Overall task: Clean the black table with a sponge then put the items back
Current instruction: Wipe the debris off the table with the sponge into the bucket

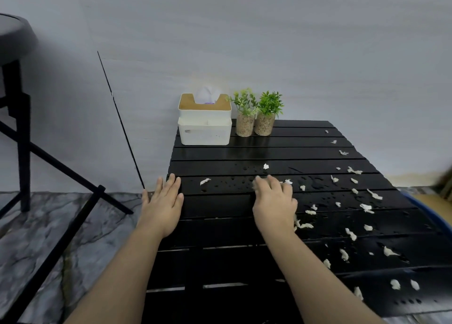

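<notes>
– Where are our hands?
– Left hand [162,207] flat, fingers spread, on the black table's [244,228] left edge; right hand [275,202] curled over white scraps [310,211], grip unclear.
– Farther back?
– Tissue box [205,123], two potted plants [255,114].

Bare forearms, bare hands [162,205], no sleeves.

Bench [269,150]: black slats, glossy, wet with droplets, strewn with torn paper scraps [366,207]. Tissue box [205,130]: smooth white plastic, matt wooden lid. Plant pots [254,127]: clear, filled with coarse gravel. Floor [49,238]: marbled stone.
</notes>
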